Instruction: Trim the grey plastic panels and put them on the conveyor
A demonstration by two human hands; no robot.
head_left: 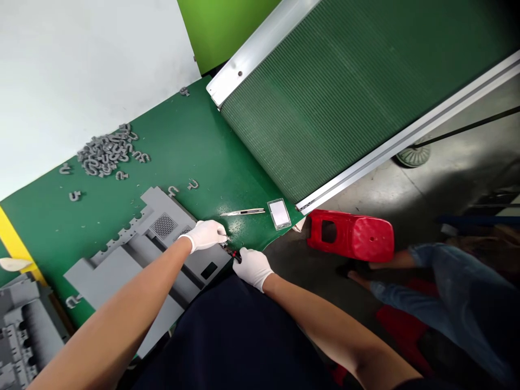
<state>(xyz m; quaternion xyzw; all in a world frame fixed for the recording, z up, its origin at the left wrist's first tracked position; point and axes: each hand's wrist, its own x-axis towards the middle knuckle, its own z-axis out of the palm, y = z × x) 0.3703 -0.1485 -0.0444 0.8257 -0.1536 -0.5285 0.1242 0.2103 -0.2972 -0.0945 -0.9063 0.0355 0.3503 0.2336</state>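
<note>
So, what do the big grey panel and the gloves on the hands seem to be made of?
Grey panel: probably moulded plastic, matte; it has an even grey colour, a vent grille and cut-out slots. Gloves on the left hand and right hand: thin white fabric, likely cotton or knit; soft, not shiny.

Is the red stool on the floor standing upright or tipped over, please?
Tipped over. The red stool lies on its side on the floor, its seat top with a cut-out facing left, beside the table.

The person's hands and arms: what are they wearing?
Both the left hand and the right hand wear snug white gloves that end at the wrist. The forearms are bare, with no sleeves, watch or markings in view. A dark navy garment covers the body below.
</note>
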